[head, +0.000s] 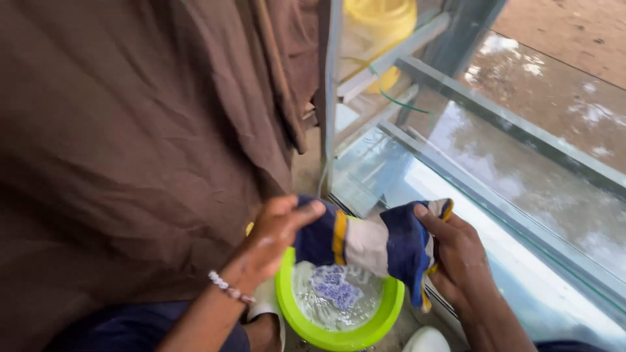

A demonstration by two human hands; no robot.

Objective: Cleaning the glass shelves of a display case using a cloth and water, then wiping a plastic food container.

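Observation:
Both my hands hold a wet cloth with navy, white and yellow bands, stretched between them just above a lime green basin. My left hand grips the cloth's left end and wears a bead bracelet at the wrist. Gripping the right end is my right hand, where the cloth hangs down in a fold. The basin holds soapy water, and a purple patterned piece of cloth lies in it.
A large brown curtain fills the left side. To the right stands a glass display cabinet with a metal frame. A yellow container sits at the top behind the glass. Bare dirt ground shows at the upper right.

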